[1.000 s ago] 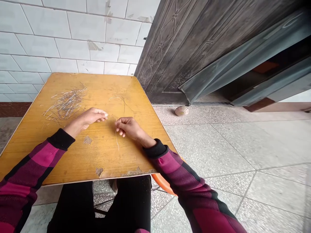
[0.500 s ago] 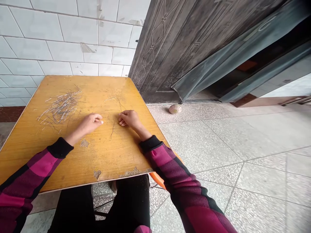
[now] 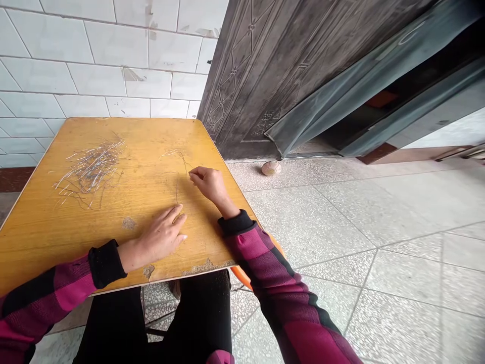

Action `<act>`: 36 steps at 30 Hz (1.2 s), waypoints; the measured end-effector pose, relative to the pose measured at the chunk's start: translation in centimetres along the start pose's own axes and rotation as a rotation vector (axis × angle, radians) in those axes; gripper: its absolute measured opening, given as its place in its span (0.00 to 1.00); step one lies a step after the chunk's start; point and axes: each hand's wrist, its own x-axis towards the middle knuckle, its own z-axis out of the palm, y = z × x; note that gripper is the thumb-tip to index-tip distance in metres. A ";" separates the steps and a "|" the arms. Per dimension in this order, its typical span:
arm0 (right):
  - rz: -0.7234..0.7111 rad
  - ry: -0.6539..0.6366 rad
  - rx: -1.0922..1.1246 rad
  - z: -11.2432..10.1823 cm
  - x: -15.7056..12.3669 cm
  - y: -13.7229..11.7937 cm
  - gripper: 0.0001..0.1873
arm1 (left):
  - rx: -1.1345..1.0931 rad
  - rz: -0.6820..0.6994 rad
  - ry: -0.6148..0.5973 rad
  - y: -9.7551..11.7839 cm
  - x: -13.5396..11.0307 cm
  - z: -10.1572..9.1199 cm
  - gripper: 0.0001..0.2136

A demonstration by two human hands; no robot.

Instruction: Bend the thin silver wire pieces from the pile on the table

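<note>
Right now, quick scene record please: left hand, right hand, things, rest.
left hand: the left hand flat on the yellow wooden tabletop, fingertips beside a thin wire strand
right hand: the right hand pinched, fingertips by a curved wire strand; any grip unclear
things: a pile of thin metal wires on the table's left side
rest: dark embossed metal door, small ball on the terrazzo floor, white tiled wall

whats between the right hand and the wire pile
In the head view, a few loose thin wire strands lie on the yellow wooden tabletop between the right hand and the wire pile.
</note>
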 end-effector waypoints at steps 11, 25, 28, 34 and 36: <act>-0.429 -0.300 -0.038 1.5 -3.1 -2.2 0.15 | 0.040 -0.176 0.160 -4.0 -0.6 -2.2 0.16; -0.469 -0.309 -0.398 2.7 -1.0 1.7 0.22 | 0.094 -0.870 0.343 -15.2 -8.9 -12.1 0.07; -0.457 -0.196 -0.444 2.6 -0.8 1.8 0.21 | 0.070 -0.804 0.160 -14.6 -9.2 -12.0 0.05; -0.492 -0.141 -0.397 2.2 -1.8 0.4 0.21 | 0.390 -0.763 -0.112 -13.2 -8.5 -10.1 0.04; -0.531 -0.190 -0.368 2.4 -2.2 -0.2 0.20 | 0.430 -0.757 -0.123 -13.2 -8.4 -9.6 0.07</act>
